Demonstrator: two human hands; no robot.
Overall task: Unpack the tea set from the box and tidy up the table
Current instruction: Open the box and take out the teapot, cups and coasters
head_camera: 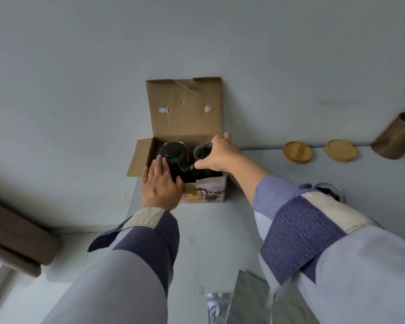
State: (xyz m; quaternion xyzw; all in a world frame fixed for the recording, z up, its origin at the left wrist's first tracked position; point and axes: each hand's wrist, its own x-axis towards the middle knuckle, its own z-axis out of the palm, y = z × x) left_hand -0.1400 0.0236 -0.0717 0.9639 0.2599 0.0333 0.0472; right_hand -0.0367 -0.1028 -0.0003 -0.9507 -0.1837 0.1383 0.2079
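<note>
Currently positioned at far left corner of white table (211, 230), against wall: cardboard box (140, 160), lid flap raised, side flap folded out. Inside box, left compartment: black-lidded teapot (172, 153), upright. Just beside it, right: dark glass cup (201, 150), partly hidden.

Left hand (160, 183): laid flat on near-left box edge, fingers spread wide, fingertips touching teapot lid area; nothing gripped.

Right hand (216, 155): reaching into box from right, fingers curled around cup rim, thumb near teapot handle; firm grasp cannot be confirmed.

Elsewhere on table, well apart to right: two round wooden coasters (297, 152), bronze tin canister (398, 136), glass lid (330, 191) partly behind sleeve. Near edge: silver foil pouch (220, 307).
</note>
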